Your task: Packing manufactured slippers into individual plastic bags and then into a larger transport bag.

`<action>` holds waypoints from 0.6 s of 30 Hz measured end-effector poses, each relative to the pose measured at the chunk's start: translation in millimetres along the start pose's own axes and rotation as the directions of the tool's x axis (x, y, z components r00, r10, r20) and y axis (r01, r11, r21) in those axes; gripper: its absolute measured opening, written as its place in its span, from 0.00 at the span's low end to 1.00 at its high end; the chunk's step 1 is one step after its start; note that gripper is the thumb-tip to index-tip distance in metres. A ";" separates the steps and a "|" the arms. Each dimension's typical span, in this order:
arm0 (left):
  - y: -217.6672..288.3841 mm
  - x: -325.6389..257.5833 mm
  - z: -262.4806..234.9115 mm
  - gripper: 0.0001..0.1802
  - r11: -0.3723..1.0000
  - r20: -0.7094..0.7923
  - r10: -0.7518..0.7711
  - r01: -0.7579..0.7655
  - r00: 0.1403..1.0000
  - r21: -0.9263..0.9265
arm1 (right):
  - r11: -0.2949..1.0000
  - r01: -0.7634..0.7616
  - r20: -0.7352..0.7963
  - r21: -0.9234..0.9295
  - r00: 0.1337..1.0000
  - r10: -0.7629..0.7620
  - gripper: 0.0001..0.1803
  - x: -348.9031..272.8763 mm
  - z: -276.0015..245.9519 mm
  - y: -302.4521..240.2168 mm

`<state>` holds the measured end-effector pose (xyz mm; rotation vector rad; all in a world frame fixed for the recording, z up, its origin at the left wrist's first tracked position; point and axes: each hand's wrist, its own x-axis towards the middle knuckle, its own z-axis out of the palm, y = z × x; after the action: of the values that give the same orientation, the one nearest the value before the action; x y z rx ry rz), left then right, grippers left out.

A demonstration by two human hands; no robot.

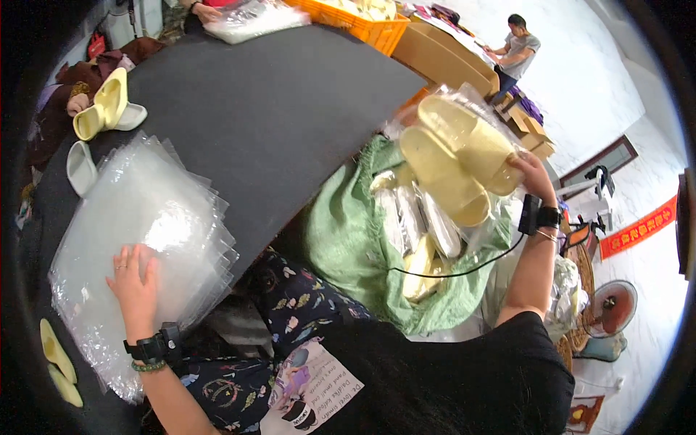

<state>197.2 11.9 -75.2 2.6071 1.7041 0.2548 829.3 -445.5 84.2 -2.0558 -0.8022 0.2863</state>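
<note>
My right hand (533,175) grips one end of a pair of pale yellow slippers (438,170) inside a clear plastic bag, held up over a green woven sack (337,225). More bagged slippers (420,225), white and yellow, lie in the sack's open mouth. On the table, my left hand (135,279) rests with fingers spread on a fanned stack of clear plastic bags (163,196). Beside that stack sit a white slipper (81,168) and, farther off, a yellow slipper (113,98). Another yellow pair (59,359) lies near the left edge.
The dark table (290,94) curves away ahead. At its far side are another person's hand (206,13), more clear bags (257,20) and an orange crate (370,27). Someone stands (518,54) beyond cardboard boxes (442,54). A fan (610,308) is at right.
</note>
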 end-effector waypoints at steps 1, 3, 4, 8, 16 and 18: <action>-0.9 -1.1 -0.2 0.28 1.000 0.002 0.001 -0.001 1.000 -0.005 | 0.999 0.051 -0.045 0.011 0.998 -0.051 0.14 6.0 1.3 -14.6; -1.1 -5.0 -5.2 0.27 1.000 -0.009 -0.014 0.014 1.000 -0.019 | 0.945 0.325 -0.094 0.026 0.942 -0.322 0.14 12.4 27.9 -40.5; -1.0 -6.3 -8.5 0.26 0.999 -0.005 -0.007 0.006 1.000 -0.040 | 0.961 0.214 -0.164 0.178 0.969 -0.185 0.14 11.6 43.6 -69.7; 8.9 -5.7 -20.0 0.23 0.999 -0.007 -0.002 0.002 1.000 -0.047 | 0.901 0.345 -0.195 0.264 0.933 -0.301 0.18 50.8 84.9 -87.5; 10.9 -10.6 -14.0 0.26 0.992 -0.107 0.025 -0.038 0.994 -0.122 | 0.564 0.110 0.166 0.818 0.894 -0.416 0.14 63.0 293.7 -246.2; 4.8 -18.4 -2.5 0.26 0.992 -0.191 0.008 -0.033 0.981 -0.125 | 0.619 0.080 0.226 0.782 0.888 -0.401 0.17 50.2 344.8 -293.0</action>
<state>194.0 -7.0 -74.6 2.5811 1.6519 0.6113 576.1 -69.3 124.8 -1.0708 -0.9749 0.7510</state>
